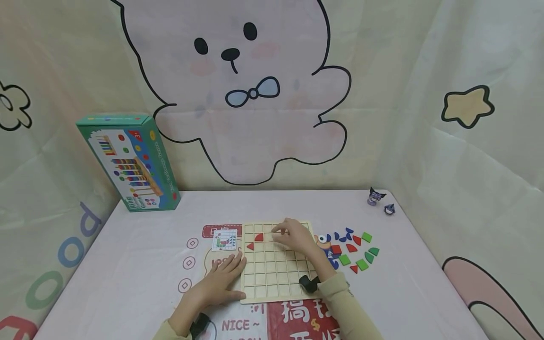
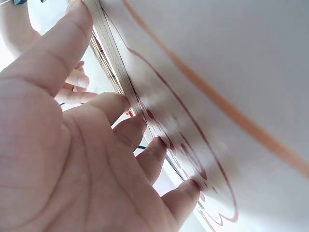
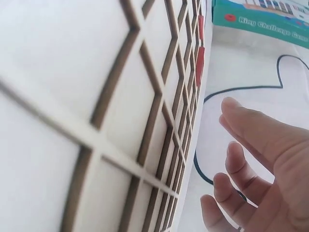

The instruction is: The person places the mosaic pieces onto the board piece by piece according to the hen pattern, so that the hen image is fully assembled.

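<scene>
A pale wooden grid board (image 1: 276, 276) lies flat on the pink table cloth. Two red pieces (image 1: 255, 241) sit in its upper-left cells, and they show as red slivers (image 3: 199, 63) in the right wrist view. My left hand (image 1: 225, 276) lies flat on the cloth, its straight fingers (image 2: 118, 104) against the board's left edge (image 2: 113, 63). My right hand (image 1: 293, 236) hovers over the board's top rows, its fingers (image 3: 251, 125) loosely extended and holding nothing. A small pattern card (image 1: 224, 240) lies just left of the board.
Several loose red, green and blue pieces (image 1: 354, 250) lie right of the board. A green toy box (image 1: 129, 163) stands at the back left, also seen as the box (image 3: 260, 19) from the right wrist. Two small figurines (image 1: 380, 200) sit at the back right. Curtain walls close in the table.
</scene>
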### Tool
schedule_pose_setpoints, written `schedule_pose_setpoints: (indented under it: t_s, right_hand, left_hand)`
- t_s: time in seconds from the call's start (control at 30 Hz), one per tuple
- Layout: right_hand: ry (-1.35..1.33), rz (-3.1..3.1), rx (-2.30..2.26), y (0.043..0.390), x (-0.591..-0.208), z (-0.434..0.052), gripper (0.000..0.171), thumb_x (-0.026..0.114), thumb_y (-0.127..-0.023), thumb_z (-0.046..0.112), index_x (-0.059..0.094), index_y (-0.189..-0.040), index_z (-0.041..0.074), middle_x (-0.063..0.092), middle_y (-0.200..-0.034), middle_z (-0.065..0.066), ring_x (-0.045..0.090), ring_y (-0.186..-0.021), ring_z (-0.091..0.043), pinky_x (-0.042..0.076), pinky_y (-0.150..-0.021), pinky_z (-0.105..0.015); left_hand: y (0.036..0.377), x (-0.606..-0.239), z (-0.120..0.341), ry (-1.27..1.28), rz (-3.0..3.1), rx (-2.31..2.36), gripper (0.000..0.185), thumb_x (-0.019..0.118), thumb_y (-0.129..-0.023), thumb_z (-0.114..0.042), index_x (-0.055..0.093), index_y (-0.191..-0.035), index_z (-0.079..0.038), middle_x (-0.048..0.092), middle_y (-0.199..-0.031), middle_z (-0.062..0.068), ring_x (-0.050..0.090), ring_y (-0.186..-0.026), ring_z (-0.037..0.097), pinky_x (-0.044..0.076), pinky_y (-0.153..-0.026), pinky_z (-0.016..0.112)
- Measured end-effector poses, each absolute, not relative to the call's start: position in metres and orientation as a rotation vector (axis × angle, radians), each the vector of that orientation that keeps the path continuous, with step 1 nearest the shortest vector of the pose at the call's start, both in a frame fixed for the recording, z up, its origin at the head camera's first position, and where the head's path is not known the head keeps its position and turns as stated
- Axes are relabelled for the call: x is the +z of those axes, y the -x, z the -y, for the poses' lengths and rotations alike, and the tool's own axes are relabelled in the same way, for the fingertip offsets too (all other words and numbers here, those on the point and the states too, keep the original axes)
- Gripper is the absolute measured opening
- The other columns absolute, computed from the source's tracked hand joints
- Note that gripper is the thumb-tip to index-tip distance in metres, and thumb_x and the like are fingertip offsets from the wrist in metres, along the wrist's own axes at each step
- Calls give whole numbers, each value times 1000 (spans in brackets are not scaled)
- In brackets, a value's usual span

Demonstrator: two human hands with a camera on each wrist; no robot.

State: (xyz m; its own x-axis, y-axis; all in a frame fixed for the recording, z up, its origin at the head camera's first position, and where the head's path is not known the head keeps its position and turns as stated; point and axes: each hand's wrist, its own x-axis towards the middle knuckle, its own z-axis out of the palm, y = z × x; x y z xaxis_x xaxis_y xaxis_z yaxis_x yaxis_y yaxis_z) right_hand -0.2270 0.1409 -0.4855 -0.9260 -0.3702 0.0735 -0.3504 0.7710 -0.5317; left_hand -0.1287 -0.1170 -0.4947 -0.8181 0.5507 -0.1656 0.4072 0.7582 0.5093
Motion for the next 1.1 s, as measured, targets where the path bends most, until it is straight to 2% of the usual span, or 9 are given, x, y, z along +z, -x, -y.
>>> schedule_pose_setpoints:
  t_s: [0.23, 0.67, 1.1]
  right_hand:
    - [537, -2957, -914, 226, -486, -162, 20, 71, -81, 26, 72, -100, 18, 55, -83, 3, 46, -73, -14, 38, -57, -28]
    - [485, -3010, -965, 220, -486, -205, 25, 73, -79, 22, 71, -103, 15, 56, -87, -5, 47, -83, -22, 40, -65, -32]
    - [305, -3066, -903, 216, -494, -239, 26, 73, -79, 22, 71, -104, 14, 57, -88, -6, 46, -77, -21, 37, -59, -28]
  left_hand:
    - [128, -497, 117, -752, -2653, 671, 87, 64, -80, -49, 27, -146, -7, 19, -153, 14, 15, -140, 39, 8, -108, 65]
    - [128, -496, 116, -744, -2657, 641, 89, 62, -79, -54, 27, -146, -8, 19, -154, 13, 15, -140, 37, 9, -109, 64]
    - [128, -499, 117, -745, -2650, 664, 88, 61, -79, -54, 27, -146, -8, 18, -154, 14, 13, -140, 39, 6, -108, 65]
